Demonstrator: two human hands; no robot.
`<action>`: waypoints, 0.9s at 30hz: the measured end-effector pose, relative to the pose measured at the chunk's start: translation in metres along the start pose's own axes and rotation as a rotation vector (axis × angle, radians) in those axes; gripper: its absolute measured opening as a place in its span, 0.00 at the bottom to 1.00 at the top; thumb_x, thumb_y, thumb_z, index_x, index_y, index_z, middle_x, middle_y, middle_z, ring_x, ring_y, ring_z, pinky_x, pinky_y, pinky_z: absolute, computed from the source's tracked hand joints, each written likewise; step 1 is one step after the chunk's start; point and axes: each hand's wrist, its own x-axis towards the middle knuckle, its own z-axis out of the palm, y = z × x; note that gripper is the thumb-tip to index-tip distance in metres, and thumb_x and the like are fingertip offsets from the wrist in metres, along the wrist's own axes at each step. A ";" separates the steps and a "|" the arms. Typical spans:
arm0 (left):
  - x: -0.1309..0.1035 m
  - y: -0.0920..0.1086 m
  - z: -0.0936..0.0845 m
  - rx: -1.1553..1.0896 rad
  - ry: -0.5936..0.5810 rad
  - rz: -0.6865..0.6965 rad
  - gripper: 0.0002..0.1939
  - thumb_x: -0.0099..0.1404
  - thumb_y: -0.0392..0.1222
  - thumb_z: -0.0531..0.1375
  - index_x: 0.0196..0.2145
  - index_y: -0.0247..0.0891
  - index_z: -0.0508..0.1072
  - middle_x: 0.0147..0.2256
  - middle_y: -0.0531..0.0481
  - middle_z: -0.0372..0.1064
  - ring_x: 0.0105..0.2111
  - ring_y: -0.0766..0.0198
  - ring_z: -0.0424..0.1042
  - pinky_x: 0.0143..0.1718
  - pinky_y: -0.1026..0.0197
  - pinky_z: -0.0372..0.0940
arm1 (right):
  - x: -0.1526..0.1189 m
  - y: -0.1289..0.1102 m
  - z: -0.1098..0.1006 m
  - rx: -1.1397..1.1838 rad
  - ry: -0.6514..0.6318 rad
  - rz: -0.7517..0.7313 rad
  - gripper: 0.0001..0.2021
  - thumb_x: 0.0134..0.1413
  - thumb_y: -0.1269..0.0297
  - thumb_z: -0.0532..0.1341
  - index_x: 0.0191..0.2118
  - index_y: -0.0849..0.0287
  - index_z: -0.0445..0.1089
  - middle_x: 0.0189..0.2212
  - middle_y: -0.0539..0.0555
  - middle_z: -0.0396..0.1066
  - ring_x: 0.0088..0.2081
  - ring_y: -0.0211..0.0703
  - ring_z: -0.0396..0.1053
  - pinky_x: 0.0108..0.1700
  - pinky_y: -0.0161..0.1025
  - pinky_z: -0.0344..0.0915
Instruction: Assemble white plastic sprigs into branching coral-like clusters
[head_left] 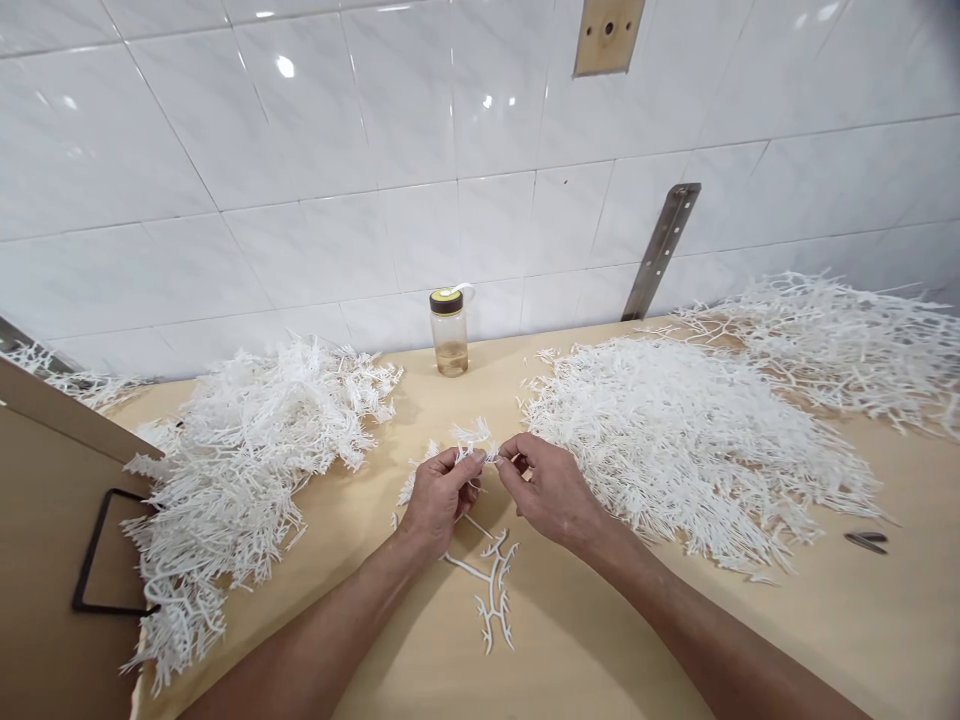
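My left hand (442, 495) is closed around a white branched piece (472, 452), whose thin tips stick out above the fingers. Thumb and fingers of my right hand (544, 485) pinch the right end of that same piece. Below my hands a larger white branch (493, 590) with short side twigs reaches down over the table; its upper end is hidden behind my left hand. A few small white twigs (407, 488) show just beyond my left hand.
White pieces form a heap (247, 430) at left and another (675, 440) at right, with longer branches (847, 345) behind. A bottle (450, 335) stands near the tiled wall. Small dark clippers (866, 542) lie far right; a box with a black handle (82, 560) is at left.
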 end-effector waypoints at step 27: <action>-0.005 -0.003 0.007 0.365 0.079 0.372 0.24 0.57 0.50 0.66 0.13 0.38 0.61 0.18 0.56 0.55 0.23 0.67 0.56 0.27 0.63 0.52 | 0.005 0.000 0.012 -0.356 0.169 -0.014 0.08 0.56 0.68 0.54 0.27 0.54 0.57 0.24 0.51 0.64 0.25 0.41 0.61 0.27 0.36 0.53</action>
